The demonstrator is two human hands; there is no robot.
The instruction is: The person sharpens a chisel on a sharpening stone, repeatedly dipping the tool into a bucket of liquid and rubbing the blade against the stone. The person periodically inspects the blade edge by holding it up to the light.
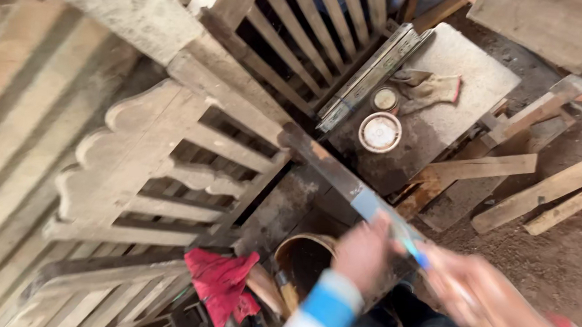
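Head view: blurred hands (366, 252) on rough wooden rail (325, 162).

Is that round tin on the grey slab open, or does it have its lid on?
Lid on: the larger round tin shows a flat pale top inside its rim, with no contents visible. It stands upright on the slab.

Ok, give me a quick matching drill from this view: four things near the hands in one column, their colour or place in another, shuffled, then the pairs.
Things:
1. rag
2. round lid
3. bucket
4. glove

Descriptions:
A. on the grey slab, top right
B. red, draped on the wooden frame
C. white top, beside a smaller tin
D. brown inside, just left of the left hand

Pairs: 1-B, 2-C, 3-D, 4-A
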